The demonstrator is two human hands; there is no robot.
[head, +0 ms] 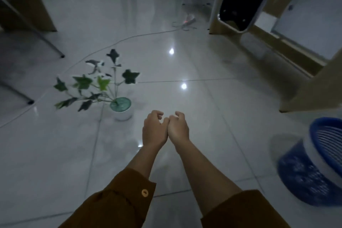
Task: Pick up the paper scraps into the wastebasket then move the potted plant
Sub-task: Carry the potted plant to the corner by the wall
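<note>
Over the glossy grey tiled floor (212,135), the left hand (154,129) and right hand (178,128) touch, fingers loosely curled, empty. The white-potted green ivy plant (122,109) stands just left; the blue slatted plastic wastebasket (314,163) sits far right.

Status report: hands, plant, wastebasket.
Left hand and right hand together, empty. Potted plant upright, left. Wastebasket right. No scraps visible.

Glossy grey tiled floor (212,116) with ceiling-light glints, wooden furniture (305,87) at right, dim room
</note>
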